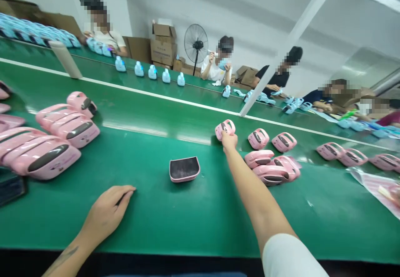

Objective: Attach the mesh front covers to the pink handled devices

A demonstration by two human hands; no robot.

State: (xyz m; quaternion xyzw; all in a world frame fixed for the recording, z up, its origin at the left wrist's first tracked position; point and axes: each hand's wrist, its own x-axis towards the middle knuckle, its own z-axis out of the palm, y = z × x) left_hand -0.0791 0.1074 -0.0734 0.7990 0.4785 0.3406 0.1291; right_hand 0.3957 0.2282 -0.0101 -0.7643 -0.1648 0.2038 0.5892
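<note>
A worker's right hand (229,140) stretches across a long green bench (193,222) on an assembly line, its fingers closed on a rounded pink plastic casing with a dark window (225,127). The casing stands at the far side of the green surface, just short of a white dividing strip (156,94).

The left hand (108,210) lies palm down near the front edge, fingers loosely stretched out and holding nothing. Between the two arms, apart from both, sits a shallow pink plastic shell with a dark inside (184,169).

Just right of the outstretched forearm lies a cluster of matching pink casings (271,169), with two more (271,140) beyond it. At the left a heap of pink casings (56,143) rests on the bench.

Past the strip, a row of pale blue plastic units (150,71) stands on a second green lane. Other people sit along its far side, in front of a black pedestal fan (196,43) and stacked brown cardboard boxes (163,45).
</note>
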